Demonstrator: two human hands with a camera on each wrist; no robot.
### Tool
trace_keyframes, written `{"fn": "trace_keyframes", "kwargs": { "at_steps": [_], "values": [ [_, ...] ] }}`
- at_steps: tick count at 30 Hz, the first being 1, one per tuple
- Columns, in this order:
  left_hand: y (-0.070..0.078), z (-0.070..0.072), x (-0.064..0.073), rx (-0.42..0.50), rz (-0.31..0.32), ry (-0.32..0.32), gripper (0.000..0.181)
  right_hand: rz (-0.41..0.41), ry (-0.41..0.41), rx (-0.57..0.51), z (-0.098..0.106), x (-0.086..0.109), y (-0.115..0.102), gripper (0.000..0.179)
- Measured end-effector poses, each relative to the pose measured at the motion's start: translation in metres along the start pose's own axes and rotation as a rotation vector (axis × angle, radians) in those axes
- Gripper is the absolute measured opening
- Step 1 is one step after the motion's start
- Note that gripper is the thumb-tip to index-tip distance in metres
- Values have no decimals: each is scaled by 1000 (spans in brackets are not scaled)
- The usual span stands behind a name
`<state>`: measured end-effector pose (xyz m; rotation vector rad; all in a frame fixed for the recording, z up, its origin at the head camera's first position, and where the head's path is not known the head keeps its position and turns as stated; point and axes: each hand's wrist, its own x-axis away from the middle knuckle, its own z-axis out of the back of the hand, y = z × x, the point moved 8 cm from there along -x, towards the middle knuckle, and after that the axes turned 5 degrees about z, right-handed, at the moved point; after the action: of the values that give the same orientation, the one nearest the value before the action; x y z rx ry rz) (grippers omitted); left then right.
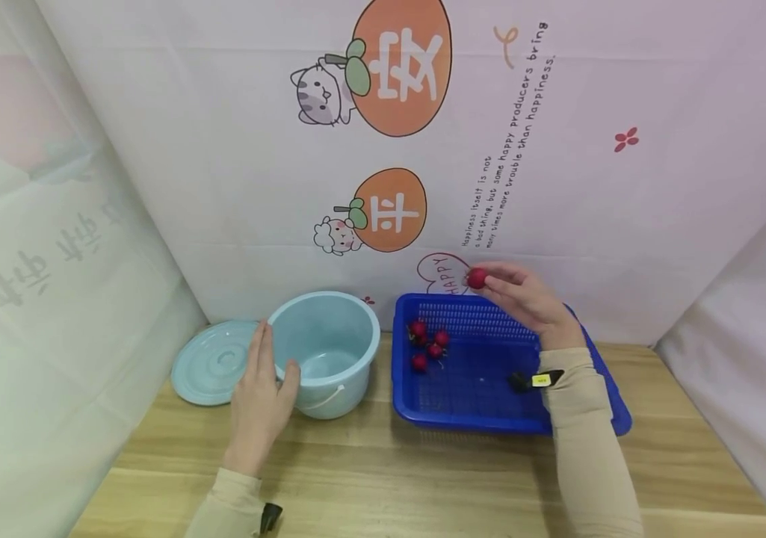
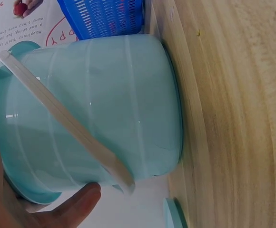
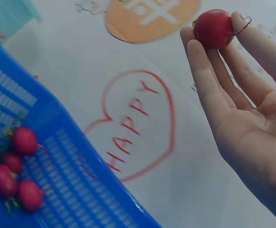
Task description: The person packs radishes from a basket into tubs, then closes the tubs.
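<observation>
The smooth, round red radish could slip from the pinching right hand, or the straight-fingered left hand, pushing, tip the pale-blue plastic bucket.

I see the right hand pinching a radish by the blue basket, the left hand against a bucket.
</observation>
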<state>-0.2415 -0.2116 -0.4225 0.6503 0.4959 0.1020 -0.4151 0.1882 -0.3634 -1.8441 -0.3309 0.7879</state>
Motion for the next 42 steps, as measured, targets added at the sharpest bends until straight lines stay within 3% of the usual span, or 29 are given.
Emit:
{"fn": "trace_keyframes", "kwargs": {
  "at_steps": [9, 18, 22, 29, 34, 42],
  "values": [
    [-2, -2, -1, -10, -6, -1, 72, -133, 28, 127, -49, -41, 42, 29],
    [-2, 0, 0, -5, 1, 10, 72, -157, -64, 151, -115, -73, 80, 26],
    [-1, -2, 0, 0, 11, -3, 73, -179, -113, 181, -135, -80, 94, 29],
    [4, -5, -1, 13, 3, -14, 72, -200, -72, 253, -139, -82, 100, 32],
    [4, -2, -2, 1, -14, 1, 71, -216, -101, 289, -143, -81, 105, 33],
    [2, 2, -3, -6, -10, -5, 72, -229, -83, 300, -145, -82, 111, 34]
  ]
}}
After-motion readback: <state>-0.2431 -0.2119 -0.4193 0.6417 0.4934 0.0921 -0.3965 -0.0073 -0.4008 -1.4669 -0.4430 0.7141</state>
